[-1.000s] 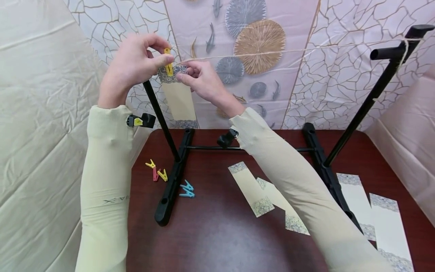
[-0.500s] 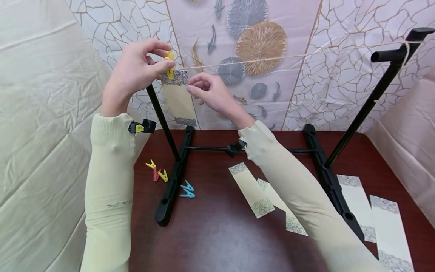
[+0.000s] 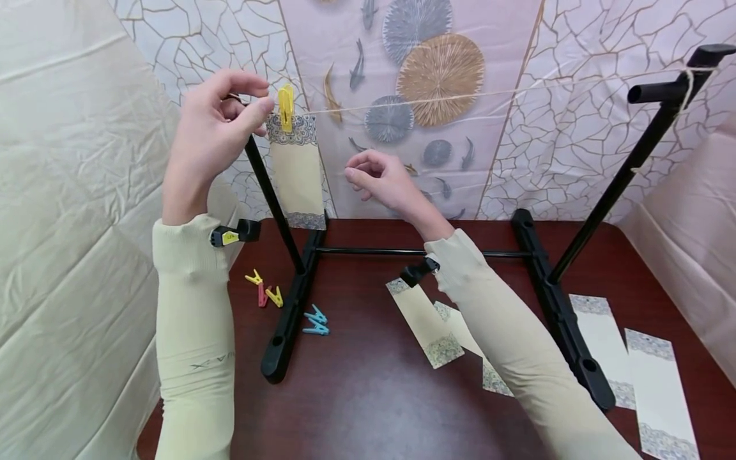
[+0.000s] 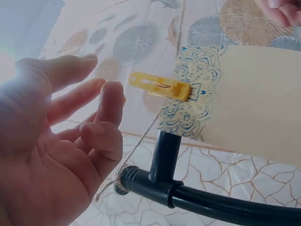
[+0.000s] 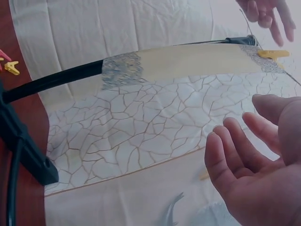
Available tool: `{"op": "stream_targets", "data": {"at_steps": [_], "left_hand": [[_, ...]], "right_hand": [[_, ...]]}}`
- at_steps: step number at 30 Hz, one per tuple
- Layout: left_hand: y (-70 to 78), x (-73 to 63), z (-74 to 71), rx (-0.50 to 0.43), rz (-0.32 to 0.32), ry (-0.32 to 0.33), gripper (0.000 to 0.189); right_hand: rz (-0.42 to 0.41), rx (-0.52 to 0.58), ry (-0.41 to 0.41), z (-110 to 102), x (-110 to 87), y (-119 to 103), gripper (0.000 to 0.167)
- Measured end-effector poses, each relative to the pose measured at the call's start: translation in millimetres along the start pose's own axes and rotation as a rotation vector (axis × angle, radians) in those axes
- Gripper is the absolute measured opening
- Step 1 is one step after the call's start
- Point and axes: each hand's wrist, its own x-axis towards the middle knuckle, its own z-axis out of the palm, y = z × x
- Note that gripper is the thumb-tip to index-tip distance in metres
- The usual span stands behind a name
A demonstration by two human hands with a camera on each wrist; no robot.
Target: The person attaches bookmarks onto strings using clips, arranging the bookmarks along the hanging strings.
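A cream paper strip (image 3: 297, 172) with patterned ends hangs from the string (image 3: 345, 110) near the left post of the black stand. A yellow clothespin (image 3: 286, 107) clips its top edge to the string. Just left of the clothespin is my left hand (image 3: 215, 131), holding nothing; the left wrist view shows a gap between its fingertips and the clothespin (image 4: 162, 86). My right hand (image 3: 385, 182) floats to the right of the strip, apart from it, fingers loosely bent around nothing. In the right wrist view, the strip (image 5: 188, 62) stretches beyond that hand (image 5: 263, 160).
On the table lie yellow clothespins (image 3: 276, 296), a red clothespin (image 3: 262, 295) and blue clothespins (image 3: 316, 319). More patterned strips (image 3: 422, 322) lie in the middle, partly under my right sleeve, and white ones (image 3: 661, 390) at the right. The stand's right post (image 3: 621, 172) rises there.
My left hand has released the yellow clothespin and moved left. My right hand has let go of the strip and drawn back right and down. The strip now hangs from the clothespin.
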Motion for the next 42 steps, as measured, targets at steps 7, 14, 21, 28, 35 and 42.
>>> {"op": "stream_targets", "data": {"at_steps": [7, 14, 21, 28, 35, 42], "left_hand": [[-11.5, -18.6, -7.6, -0.189, 0.037, 0.095, 0.018], [-30.7, -36.6, -6.5, -0.342, 0.086, 0.125, 0.013], [-50.8, -58.8, 3.5, -0.399, 0.121, 0.122, 0.014], [-68.1, -84.8, 17.8, -0.365, 0.080, 0.069, 0.018], [-86.9, -103.2, 37.0, -0.286, 0.044, 0.030, 0.021], [-104.4, -116.7, 53.3, -0.237, -0.018, -0.035, 0.026]], "right_hand": [[0.058, 0.051, -0.010, -1.8, -16.5, 21.6, 0.023], [0.097, 0.027, -0.016, -1.5, -33.0, 41.9, 0.028], [0.141, 0.014, -0.016, -3.0, -48.5, 56.3, 0.030], [0.204, -0.017, -0.020, -2.8, -64.2, 73.1, 0.026], [0.233, -0.013, -0.007, -4.4, -79.2, 85.7, 0.026], [0.258, 0.013, 0.025, -4.2, -94.7, 98.3, 0.026]]}}
